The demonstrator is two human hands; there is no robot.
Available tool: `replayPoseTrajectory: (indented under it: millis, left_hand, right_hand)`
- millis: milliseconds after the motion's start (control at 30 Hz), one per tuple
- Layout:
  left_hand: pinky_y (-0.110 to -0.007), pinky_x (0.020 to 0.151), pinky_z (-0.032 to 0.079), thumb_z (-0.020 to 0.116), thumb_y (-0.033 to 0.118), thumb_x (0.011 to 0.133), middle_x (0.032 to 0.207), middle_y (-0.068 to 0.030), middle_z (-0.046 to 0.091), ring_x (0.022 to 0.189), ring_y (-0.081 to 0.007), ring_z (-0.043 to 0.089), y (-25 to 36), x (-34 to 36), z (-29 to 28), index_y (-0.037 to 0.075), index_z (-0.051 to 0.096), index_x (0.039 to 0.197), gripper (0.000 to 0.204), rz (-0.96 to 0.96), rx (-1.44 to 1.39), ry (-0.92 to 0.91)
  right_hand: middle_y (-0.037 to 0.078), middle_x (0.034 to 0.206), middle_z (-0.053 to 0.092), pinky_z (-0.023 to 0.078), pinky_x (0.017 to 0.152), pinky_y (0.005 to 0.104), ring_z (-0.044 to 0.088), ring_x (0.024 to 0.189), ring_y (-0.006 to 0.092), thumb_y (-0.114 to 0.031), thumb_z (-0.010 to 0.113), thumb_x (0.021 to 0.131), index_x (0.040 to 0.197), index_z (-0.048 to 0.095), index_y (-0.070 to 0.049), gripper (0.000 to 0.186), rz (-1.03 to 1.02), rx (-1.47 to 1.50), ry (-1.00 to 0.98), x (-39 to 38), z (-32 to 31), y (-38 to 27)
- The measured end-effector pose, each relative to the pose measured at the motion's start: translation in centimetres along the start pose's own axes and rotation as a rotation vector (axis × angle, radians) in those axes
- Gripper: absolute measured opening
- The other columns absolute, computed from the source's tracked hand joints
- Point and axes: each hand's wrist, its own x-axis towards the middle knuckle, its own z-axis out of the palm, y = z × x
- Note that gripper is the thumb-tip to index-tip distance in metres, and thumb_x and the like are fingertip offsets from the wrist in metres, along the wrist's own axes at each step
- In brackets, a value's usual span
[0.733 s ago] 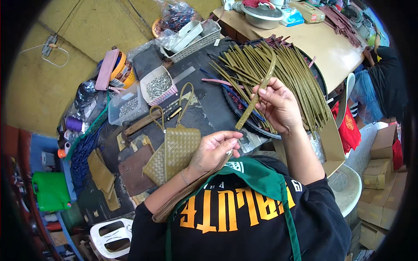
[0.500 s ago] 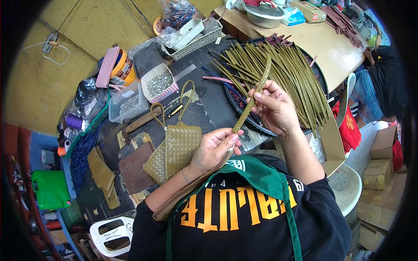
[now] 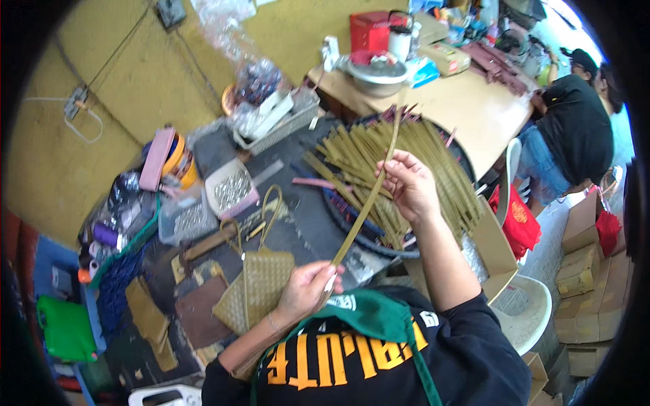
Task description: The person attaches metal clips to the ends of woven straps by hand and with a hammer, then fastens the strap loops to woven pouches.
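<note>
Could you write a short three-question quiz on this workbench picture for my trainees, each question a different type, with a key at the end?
1. True or false: the right hand is empty.
2. Multiple choice: what colour is the person's apron?
a) red
b) green
c) white
3. Fill in the blank: in the picture, the pile of olive strips lies to the ____ of the woven pouch.

Key:
1. False; it pinches an olive strip.
2. b
3. right
</note>
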Motion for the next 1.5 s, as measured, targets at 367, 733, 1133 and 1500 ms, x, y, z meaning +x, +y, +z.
replayPoseTrajectory:
  millis: [367, 733, 1133, 1500]
  left_hand:
    - [-0.019, 0.054, 0.047, 0.042, 0.014, 0.085, 0.071, -0.0052, 0.054, 0.064, -0.0103, 0.056, -0.7, -0.7, -1.2, -0.004, 0.051, 0.089, 0.020, -0.123, -0.133, 0.001]
    - [-0.019, 0.055, 0.046, 0.041, 0.014, 0.085, 0.069, -0.0048, 0.054, 0.063, -0.0099, 0.055, -0.7, -0.6, -1.3, -0.004, 0.051, 0.088, 0.021, -0.112, -0.171, 0.009]
    - [-0.021, 0.059, 0.044, 0.028, 0.039, 0.087, 0.073, -0.0064, 0.052, 0.065, -0.0119, 0.054, -1.0, -0.2, -2.1, -0.003, 0.050, 0.091, 0.047, -0.072, -0.160, -0.014]
    - [-0.016, 0.055, 0.042, 0.045, 0.017, 0.084, 0.075, -0.0062, 0.055, 0.061, -0.0070, 0.052, 1.4, 2.0, 1.8, -0.004, 0.053, 0.090, 0.023, 0.031, 0.044, -0.145]
  right_hand:
    - [-0.001, 0.062, 0.050, 0.036, 0.048, 0.0137, 0.044, 0.052, 0.0032, 0.001, 0.058, 0.071, 0.092, 0.047, 0.004, 0.023, -0.261, -0.340, 0.099, 2.1, 0.0, -0.4]
    - [0.001, 0.067, 0.053, 0.038, 0.048, 0.0137, 0.047, 0.054, 0.0042, 0.001, 0.057, 0.072, 0.091, 0.047, 0.002, 0.021, -0.231, -0.338, 0.086, 2.5, -0.5, -0.1]
    - [0.005, 0.081, 0.053, 0.043, 0.061, 0.0235, 0.053, 0.072, 0.0120, 0.004, 0.056, 0.071, 0.080, 0.048, -0.004, 0.014, -0.825, -0.660, -0.031, 1.3, 1.7, -1.0]
    - [0.014, 0.092, 0.052, 0.045, 0.066, 0.0286, 0.053, 0.081, 0.0261, 0.012, 0.054, 0.062, 0.078, 0.052, -0.002, 0.021, -1.156, -1.058, -0.163, -0.5, 2.2, 2.8]
